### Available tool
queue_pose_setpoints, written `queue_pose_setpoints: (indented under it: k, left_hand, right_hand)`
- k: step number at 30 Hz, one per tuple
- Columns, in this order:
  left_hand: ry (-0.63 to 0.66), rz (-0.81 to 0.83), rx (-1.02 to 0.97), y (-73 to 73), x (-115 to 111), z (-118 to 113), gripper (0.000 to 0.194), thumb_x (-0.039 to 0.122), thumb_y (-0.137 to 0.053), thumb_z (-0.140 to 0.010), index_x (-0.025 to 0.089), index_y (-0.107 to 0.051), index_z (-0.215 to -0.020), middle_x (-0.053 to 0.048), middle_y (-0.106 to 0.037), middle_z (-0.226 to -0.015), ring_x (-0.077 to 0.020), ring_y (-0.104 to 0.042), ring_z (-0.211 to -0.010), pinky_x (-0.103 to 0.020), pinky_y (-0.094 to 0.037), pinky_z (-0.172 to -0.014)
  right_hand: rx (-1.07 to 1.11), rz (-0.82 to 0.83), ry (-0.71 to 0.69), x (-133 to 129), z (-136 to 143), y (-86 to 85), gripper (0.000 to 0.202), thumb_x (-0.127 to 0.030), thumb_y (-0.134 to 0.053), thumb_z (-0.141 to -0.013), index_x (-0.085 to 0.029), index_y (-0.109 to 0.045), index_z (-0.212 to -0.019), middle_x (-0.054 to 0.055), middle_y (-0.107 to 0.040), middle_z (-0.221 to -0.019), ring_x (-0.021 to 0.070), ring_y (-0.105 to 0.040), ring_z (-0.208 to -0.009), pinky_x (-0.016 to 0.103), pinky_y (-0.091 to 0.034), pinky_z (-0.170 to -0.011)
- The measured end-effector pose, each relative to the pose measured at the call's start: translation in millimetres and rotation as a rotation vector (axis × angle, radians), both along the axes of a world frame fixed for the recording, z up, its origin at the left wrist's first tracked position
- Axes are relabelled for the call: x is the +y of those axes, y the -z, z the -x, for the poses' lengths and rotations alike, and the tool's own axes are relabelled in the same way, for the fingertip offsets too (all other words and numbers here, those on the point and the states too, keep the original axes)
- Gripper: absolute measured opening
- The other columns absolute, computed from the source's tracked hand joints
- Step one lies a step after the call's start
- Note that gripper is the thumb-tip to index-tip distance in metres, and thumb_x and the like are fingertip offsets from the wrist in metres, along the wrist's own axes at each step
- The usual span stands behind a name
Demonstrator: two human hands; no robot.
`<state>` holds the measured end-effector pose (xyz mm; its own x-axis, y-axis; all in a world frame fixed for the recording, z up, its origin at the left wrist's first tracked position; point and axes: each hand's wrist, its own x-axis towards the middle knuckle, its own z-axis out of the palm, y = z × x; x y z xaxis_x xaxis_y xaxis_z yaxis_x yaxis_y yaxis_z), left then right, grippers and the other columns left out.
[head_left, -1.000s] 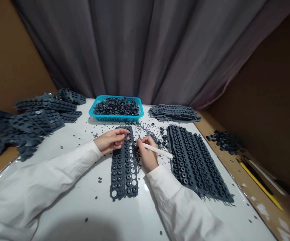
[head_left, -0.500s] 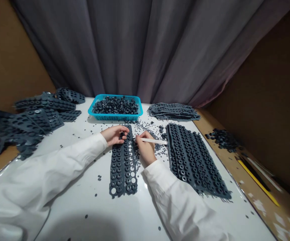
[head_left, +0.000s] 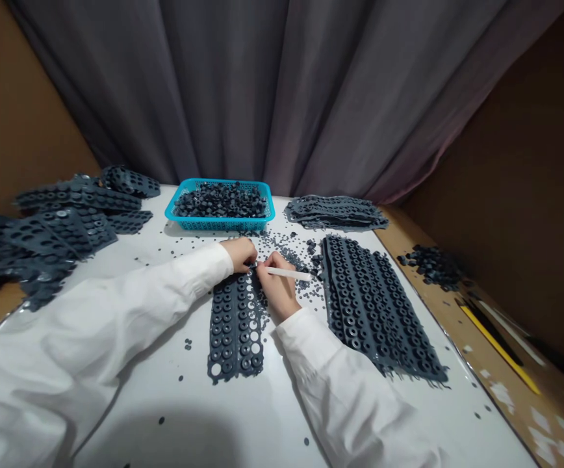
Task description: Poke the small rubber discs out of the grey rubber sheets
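Note:
A dark grey rubber sheet (head_left: pixel 236 325) with rows of round ring-shaped parts lies on the white table in front of me. Along its right side several holes show white where no ring sits. My left hand (head_left: pixel 242 253) is over the far end of this sheet, fingers curled down and closed; what they grip is hidden. Beside it, my right hand (head_left: pixel 279 289) pinches a slim white pen-like tool (head_left: pixel 289 274). Its rear end points right, and its tip, covered by the fingers, is at the sheet's far right edge.
A blue basket (head_left: pixel 218 225) full of small black parts stands behind the hands. To the right lie stacked ring sheets (head_left: pixel 379 305), a flat pile (head_left: pixel 335 211), loose black parts (head_left: pixel 431 266) and a yellow cutter (head_left: pixel 499 348). Punched sheets (head_left: pixel 67 227) heap up on the left. Tiny dark discs (head_left: pixel 286 244) litter the table.
My left hand has moved right and turned palm down over the sheet's far end, closer to the right hand. The small black part seen in its fingers before is now out of sight.

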<state>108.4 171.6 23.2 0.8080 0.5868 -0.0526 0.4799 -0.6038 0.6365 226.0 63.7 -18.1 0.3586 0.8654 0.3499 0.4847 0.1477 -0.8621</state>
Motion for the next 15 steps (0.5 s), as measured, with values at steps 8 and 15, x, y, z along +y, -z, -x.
queue_pose_setpoints:
  k: [8,15]
  left_hand:
    - [-0.062,0.136,-0.246,4.2,-9.1,15.4,0.021,0.008,-0.075,-0.052,0.022,-0.060,-0.048,-0.002,-0.057,-0.059,-0.0181,-0.053,-0.066,-0.024,-0.040,-0.069]
    - [-0.480,0.324,-0.626,3.0,5.4,39.1,0.011,0.023,-0.073,-0.065,0.017,-0.066,-0.071,-0.001,-0.064,-0.071,-0.0126,-0.048,-0.062,-0.021,-0.037,-0.059]
  right_hand:
    - [0.047,0.033,-0.010,1.5,-1.9,0.9,0.019,-0.022,-0.053,-0.068,-0.021,-0.040,-0.054,-0.006,-0.044,-0.048,0.0115,-0.041,-0.048,0.024,-0.030,-0.052]
    - [0.084,0.045,-0.007,1.2,-1.3,1.0,0.021,-0.023,-0.055,-0.068,-0.021,-0.041,-0.053,-0.006,-0.045,-0.049,0.0112,-0.043,-0.049,0.024,-0.031,-0.052]
